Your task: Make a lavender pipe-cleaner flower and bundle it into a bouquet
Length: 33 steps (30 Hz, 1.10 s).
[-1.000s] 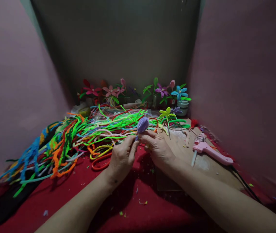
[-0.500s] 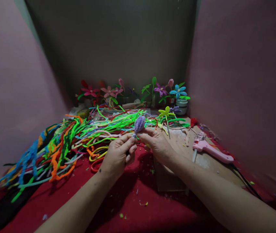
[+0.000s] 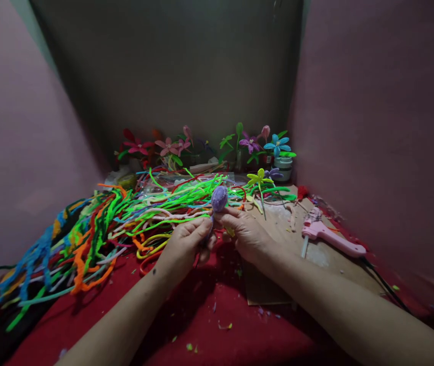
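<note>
A fuzzy purple flower bud made of pipe cleaner (image 3: 220, 199) stands upright between my hands, above the red cloth. My right hand (image 3: 245, 231) pinches its base with thumb and forefinger. Just below, my left hand (image 3: 190, 239) is closed on the bud's purple lower end, its fingers curled under and partly hidden. Behind the bud spreads a heap of green, white and other coloured pipe cleaners (image 3: 186, 195). A yellow pipe-cleaner flower (image 3: 260, 178) lies beyond my right hand.
A pink glue gun (image 3: 331, 236) with its cord lies on a cardboard sheet (image 3: 273, 290) at the right. Finished flowers, among them a blue one (image 3: 277, 145), stand in jars (image 3: 283, 168) along the back. Scraps dot the red cloth (image 3: 201, 325). Pink walls flank both sides.
The bud has turned from leaning right to nearly upright, showing a rounder side. My left fingers have shifted slightly at its lower end. The whole view has moved a little.
</note>
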### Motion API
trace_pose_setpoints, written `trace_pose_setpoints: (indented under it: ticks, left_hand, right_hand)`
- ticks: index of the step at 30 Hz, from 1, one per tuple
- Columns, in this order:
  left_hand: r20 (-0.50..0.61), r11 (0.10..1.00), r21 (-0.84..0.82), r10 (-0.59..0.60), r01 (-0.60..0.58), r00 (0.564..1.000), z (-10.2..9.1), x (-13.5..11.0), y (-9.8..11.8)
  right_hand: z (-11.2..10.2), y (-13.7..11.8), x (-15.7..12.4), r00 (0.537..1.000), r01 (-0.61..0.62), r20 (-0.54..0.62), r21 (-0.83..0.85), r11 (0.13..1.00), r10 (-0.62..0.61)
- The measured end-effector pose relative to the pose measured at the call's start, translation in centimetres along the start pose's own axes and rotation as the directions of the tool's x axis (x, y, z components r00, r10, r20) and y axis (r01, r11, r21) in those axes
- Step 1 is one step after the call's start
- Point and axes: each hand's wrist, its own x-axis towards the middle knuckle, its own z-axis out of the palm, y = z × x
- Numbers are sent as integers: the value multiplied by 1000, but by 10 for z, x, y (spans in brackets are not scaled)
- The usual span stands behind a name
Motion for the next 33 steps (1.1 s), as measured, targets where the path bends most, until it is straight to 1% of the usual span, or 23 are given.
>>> trace_pose_setpoints:
  ticks: [2, 4, 6, 7, 9, 11, 15, 17, 20, 24, 27, 29, 31, 33]
  left_hand:
    - [-90, 978, 191, 105, -87, 990, 3, -1, -2]
    - [-158, 935, 325, 204, -144, 966, 6, -1, -5]
    - [-198, 908, 383, 260, -169, 945, 7, -2, -7]
    - [-209, 907, 387, 263, -168, 942, 7, -2, -7]
    - [-216, 927, 347, 225, -140, 950, 7, -2, -6]
    - [-205, 959, 265, 161, -104, 965, 6, -2, -3]
    - [-134, 1000, 19, 8, -5, 991, 4, -2, 1]
    - [-82, 994, -103, -45, 36, 996, 3, -3, 2]
    - [13, 965, -252, -75, 76, 997, 0, -3, 2]
    - [173, 900, -404, -100, 163, 980, -6, -5, 0]
    - [283, 860, -451, -115, 238, 952, -10, -6, -3]
    - [305, 859, -451, -107, 242, 946, -11, -5, -5]
    - [281, 888, -405, -108, 219, 954, -11, -4, -5]
    - [200, 939, -301, -112, 170, 973, -9, -2, -4]
  right_hand:
    - [1, 1, -1, 1000, 21, 1, -22, 1000, -21]
    - [2, 1, -2, 998, 69, 8, -37, 997, -69]
    - [3, 2, -2, 988, 151, 24, -63, 987, -149]
    - [3, 2, -2, 983, 184, 35, -76, 980, -182]
    - [3, 2, -1, 976, 216, 53, -102, 971, -212]
    - [3, 0, -1, 977, 209, 57, -131, 969, -204]
    - [4, -5, -1, 984, 174, 60, -154, 973, -166]
    - [5, -8, -2, 988, 145, 74, -123, 982, -137]
    - [4, -11, -2, 989, 117, 103, -72, 991, -109]
    - [-2, -12, 0, 986, 67, 160, -107, 992, -50]
    - [-6, -11, 0, 984, 12, 179, -142, 990, 14]
    - [-7, -9, 0, 985, -15, 168, -133, 991, 38]
    - [-7, -7, 0, 988, -17, 151, -107, 994, 33]
    - [-7, -4, 1, 994, 1, 112, -90, 996, 9]
